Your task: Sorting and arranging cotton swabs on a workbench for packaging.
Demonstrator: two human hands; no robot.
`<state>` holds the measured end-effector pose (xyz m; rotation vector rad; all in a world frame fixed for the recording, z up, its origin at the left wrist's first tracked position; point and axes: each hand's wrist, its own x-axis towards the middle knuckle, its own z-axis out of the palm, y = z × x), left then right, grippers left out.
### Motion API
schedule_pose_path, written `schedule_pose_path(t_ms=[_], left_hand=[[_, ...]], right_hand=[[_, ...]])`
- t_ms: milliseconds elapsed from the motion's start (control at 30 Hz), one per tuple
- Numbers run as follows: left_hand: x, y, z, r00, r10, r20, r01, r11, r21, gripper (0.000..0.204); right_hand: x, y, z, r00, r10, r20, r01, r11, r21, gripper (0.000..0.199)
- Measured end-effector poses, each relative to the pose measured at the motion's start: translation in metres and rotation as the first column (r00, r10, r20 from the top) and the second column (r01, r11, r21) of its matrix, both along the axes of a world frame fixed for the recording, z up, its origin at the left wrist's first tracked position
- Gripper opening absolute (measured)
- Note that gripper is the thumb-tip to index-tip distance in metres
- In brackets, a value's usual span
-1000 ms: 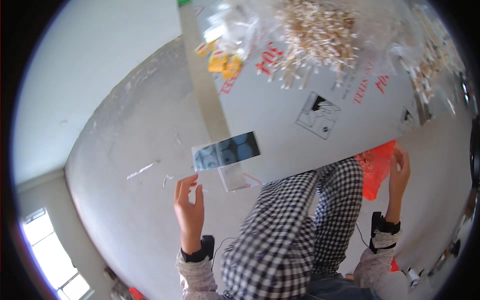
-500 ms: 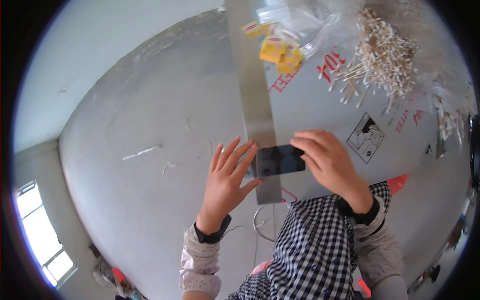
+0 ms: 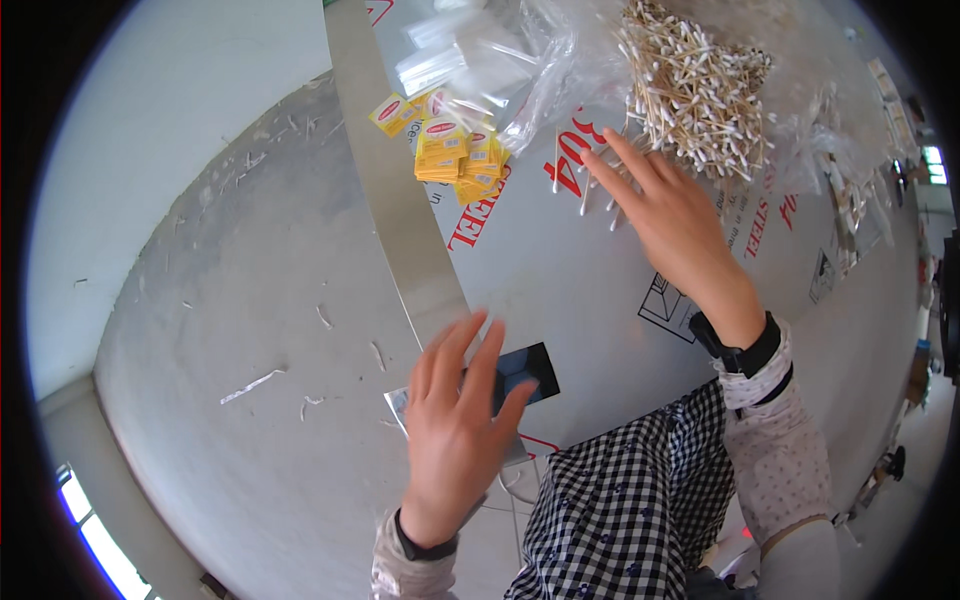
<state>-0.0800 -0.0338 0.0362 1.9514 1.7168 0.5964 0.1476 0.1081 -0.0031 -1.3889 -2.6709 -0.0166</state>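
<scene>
Our left hand (image 3: pixel 455 430), fingers spread and gripping nothing, is poised over a dark printed rectangle (image 3: pixel 535 372) on the film-covered tabletop (image 3: pixel 590 310). Our right hand (image 3: pixel 680 225), fingers apart and visibly empty, reaches over stray cotton swabs (image 3: pixel 586 200) just below the swab pile (image 3: pixel 695 90); we cannot tell whether it touches them. Yellow cards (image 3: pixel 445 155) lie left of the pile. We would probably do best with light, flat fingertips, since loose swabs may roll.

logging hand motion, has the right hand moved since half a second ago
Yes: against the printed square, the right hand went forward, from the dark card to the cotton swabs.
</scene>
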Motion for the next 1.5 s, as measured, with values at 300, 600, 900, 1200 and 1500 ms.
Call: schedule_pose_path(t_ms=[300,600,900,1200,1500], left_hand=[[0.073,0.13,-0.052,0.995,0.075,-0.064,-0.06,0.975,0.216,0.021],[0.068,0.069,-0.046,0.999,0.026,-0.043,-0.021,0.993,0.118,0.008],[0.069,0.03,-0.044,0.967,0.253,0.031,-0.251,0.966,-0.058,0.01],[0.072,0.026,-0.021,0.947,0.149,0.284,-0.122,0.986,-0.111,0.015],[0.09,0.046,-0.033,0.979,0.147,0.141,-0.139,0.988,-0.062,0.017]], right_hand=[[-0.014,-0.054,-0.022,0.952,-0.099,-0.29,0.078,0.994,-0.081,0.039],[0.023,-0.094,0.009,0.833,-0.178,-0.524,-0.002,0.946,-0.325,0.042],[0.017,-0.105,-0.003,0.791,-0.246,-0.56,-0.048,0.888,-0.458,0.041],[0.008,-0.115,0.004,0.271,-0.744,-0.61,-0.32,0.528,-0.786,0.026],[0.032,-0.098,-0.021,-0.222,-0.77,-0.598,-0.253,0.638,-0.727,0.024]])
